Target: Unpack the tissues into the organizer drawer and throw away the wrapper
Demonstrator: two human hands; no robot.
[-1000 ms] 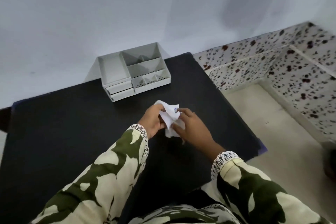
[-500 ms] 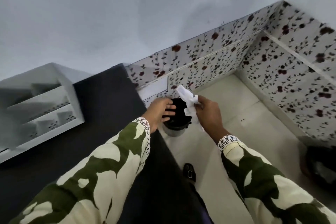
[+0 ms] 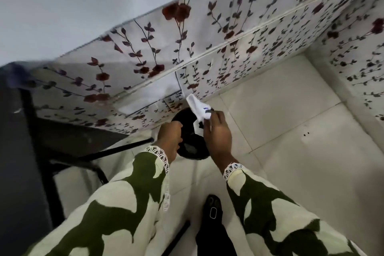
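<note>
2 hands over the black bin (image 3: 188,147): my right hand (image 3: 216,134) pinches the crumpled white wrapper (image 3: 198,109) above it, my left hand (image 3: 169,138) curls on the near-left rim.

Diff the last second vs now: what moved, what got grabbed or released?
The person turned from the table to the floor bin. Both hands left the tabletop: the left hand took hold of the bin's rim or lid, and the right hand carried the wrapper over the bin. Unchanged: the wrapper stays pinched in the right hand, not dropped.
</note>
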